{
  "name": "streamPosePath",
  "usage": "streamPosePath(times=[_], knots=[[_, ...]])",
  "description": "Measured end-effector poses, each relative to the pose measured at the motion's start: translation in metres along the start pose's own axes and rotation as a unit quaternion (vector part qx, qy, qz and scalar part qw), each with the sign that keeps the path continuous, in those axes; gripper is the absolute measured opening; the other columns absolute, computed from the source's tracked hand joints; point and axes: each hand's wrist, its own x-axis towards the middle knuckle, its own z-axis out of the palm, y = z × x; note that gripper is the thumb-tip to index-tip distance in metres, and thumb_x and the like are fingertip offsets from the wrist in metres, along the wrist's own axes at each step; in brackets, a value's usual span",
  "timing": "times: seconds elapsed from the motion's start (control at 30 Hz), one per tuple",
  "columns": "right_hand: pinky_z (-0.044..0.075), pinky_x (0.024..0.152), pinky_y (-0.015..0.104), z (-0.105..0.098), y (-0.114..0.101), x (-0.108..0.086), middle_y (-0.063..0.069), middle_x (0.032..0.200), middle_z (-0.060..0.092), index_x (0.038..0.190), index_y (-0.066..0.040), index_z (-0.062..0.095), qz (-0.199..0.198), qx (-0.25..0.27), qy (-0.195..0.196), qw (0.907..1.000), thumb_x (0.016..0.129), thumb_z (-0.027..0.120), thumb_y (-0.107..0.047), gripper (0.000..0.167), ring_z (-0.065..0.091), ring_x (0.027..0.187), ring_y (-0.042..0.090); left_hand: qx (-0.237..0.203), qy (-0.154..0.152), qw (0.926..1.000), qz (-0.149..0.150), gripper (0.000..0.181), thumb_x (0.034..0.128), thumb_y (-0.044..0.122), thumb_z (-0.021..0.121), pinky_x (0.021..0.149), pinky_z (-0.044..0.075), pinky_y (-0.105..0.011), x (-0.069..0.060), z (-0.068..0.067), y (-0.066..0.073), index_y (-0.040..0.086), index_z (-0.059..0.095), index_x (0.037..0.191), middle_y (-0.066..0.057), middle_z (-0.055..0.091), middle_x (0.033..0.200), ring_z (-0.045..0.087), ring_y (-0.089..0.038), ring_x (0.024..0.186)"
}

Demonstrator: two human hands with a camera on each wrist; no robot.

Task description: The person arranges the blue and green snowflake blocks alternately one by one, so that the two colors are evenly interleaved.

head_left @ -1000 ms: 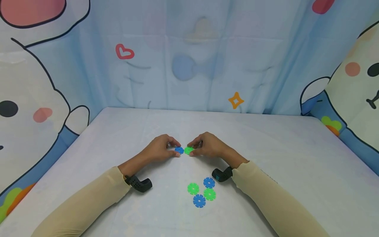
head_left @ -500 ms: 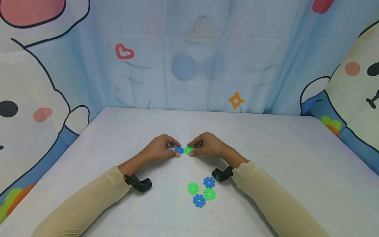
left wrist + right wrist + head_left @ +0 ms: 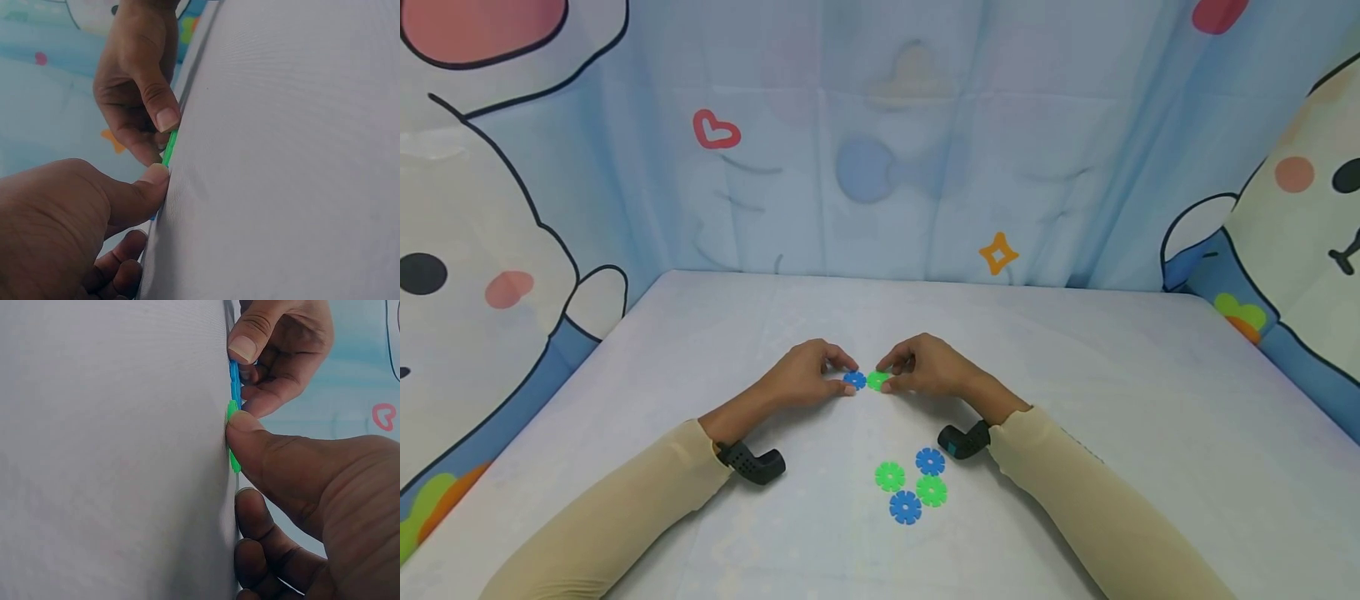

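Note:
My left hand [image 3: 805,373] pinches a blue notched plastic disc [image 3: 854,380] between thumb and fingers, near the middle of the table. Facing it, my right hand [image 3: 931,367] grips a green notched disc [image 3: 877,381] by its edge. The two discs lie flat, edge to edge, low over the white cloth or on it. In the right wrist view the green disc [image 3: 233,464] meets the end of the blue disc [image 3: 235,381]; whether their notches interlock I cannot tell. The left wrist view shows the green disc [image 3: 169,147] edge-on, with the blue one mostly covered by my thumb.
Closer to me lies a loose group: two blue discs [image 3: 906,507] and two green discs [image 3: 890,477]. A white cloth covers the table [image 3: 1075,367]. Behind it hangs a blue curtain [image 3: 760,208] with cartoon prints. Each wrist wears a black band [image 3: 757,465].

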Motion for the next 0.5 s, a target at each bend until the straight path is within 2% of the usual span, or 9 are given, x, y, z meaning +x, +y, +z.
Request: streamPosePath(times=[0.5], knots=[[0.049,0.073,0.026,-0.0025,-0.0018,-0.0011,0.002,0.095,0.069,0.108,-0.014,0.075,-0.001,-0.001,-0.003,1.0,0.083,0.079,-0.029,0.029,0.059,0.085,0.014,0.0,0.001,1.0,0.006,0.025,0.0844,0.028,0.078,0.085,0.047,-0.035,-0.0011,-0.0004,0.0009,0.019,0.074,0.108,-0.001,0.066,0.108,0.056,-0.019,0.097]])
